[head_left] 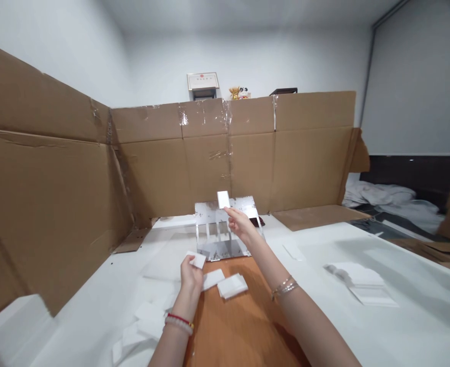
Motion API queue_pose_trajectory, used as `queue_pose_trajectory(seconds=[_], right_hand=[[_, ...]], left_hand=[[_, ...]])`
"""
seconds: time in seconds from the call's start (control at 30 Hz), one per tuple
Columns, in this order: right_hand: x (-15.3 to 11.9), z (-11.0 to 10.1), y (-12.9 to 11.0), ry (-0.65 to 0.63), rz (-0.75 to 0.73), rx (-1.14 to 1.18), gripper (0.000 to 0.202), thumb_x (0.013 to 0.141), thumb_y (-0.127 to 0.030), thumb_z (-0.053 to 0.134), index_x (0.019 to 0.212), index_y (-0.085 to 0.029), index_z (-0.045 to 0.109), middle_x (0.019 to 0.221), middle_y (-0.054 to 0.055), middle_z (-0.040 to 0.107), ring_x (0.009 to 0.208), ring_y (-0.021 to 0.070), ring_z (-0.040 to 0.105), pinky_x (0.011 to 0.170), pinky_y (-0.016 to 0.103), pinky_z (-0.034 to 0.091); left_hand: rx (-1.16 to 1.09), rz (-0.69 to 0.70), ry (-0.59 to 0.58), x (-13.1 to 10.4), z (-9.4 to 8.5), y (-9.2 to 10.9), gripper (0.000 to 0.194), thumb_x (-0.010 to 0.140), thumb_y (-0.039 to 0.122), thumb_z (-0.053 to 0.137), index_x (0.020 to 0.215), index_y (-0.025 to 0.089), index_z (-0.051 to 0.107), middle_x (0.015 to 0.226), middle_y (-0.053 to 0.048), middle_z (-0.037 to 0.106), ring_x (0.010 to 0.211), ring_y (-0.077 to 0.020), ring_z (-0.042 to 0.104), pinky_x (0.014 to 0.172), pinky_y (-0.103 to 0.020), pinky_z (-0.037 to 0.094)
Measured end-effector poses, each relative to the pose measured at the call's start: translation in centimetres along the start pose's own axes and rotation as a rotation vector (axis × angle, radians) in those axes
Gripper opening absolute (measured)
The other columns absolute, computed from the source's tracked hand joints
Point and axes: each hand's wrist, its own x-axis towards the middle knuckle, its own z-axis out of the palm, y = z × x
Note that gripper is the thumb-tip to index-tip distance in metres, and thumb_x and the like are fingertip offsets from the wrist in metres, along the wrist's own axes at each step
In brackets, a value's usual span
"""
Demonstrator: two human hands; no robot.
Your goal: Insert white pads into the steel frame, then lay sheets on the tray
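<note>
My right hand [240,224] pinches a small white card [223,199] by its lower edge, raised in front of a slotted metal rack [205,214]. Lower and to the left, my left hand [191,275] is closed around another white piece [197,260], perhaps a small stack; its thickness is hard to tell. Two small piles of white cards, a left pile [213,279] and a right pile [233,286], lie on the brown wooden board [236,326] just right of my left hand. The rack stands at the board's far end, its middle partly hidden by my right hand.
Loose white pieces [140,326] lie scattered on the left of the white table [309,275]. A stack of white sheets [362,280] rests on the right. Tall cardboard walls [163,168] stand along the back and left. A white block [14,326] occupies the lower left corner.
</note>
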Motion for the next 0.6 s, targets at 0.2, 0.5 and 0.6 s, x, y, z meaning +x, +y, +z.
queue_pose_trajectory(seconds=[0.2,0.5,0.6], right_hand=[[-0.03,-0.04,0.03,-0.001,-0.006,-0.008,0.009,0.091,-0.017,0.07,0.087,-0.014,0.062,0.066,-0.008,0.049,0.049,0.0044,0.042,0.041,0.015,0.033],[0.01,0.03,-0.05,-0.003,-0.002,-0.001,0.009,0.092,-0.016,0.068,0.086,-0.014,0.062,0.067,-0.008,0.049,0.048,0.0041,0.041,0.04,0.014,0.031],[-0.06,0.09,-0.1,-0.005,-0.001,0.004,0.01,0.092,-0.015,0.069,0.086,-0.014,0.062,0.066,-0.008,0.048,0.049,0.0042,0.041,0.04,0.014,0.03]], left_hand=[[0.0,-0.002,-0.001,-0.08,0.03,0.01,0.024,0.097,0.032,0.062,0.114,0.015,0.062,0.103,-0.005,0.066,0.078,-0.0147,0.065,0.065,-0.029,0.057],[0.012,0.0,-0.007,0.13,-0.15,-0.01,0.024,0.097,0.033,0.062,0.112,0.014,0.063,0.101,-0.005,0.067,0.077,-0.0146,0.065,0.066,-0.03,0.058],[0.014,-0.004,-0.009,0.16,-0.14,0.04,0.024,0.097,0.033,0.062,0.113,0.014,0.063,0.101,-0.005,0.066,0.077,-0.0147,0.065,0.066,-0.03,0.057]])
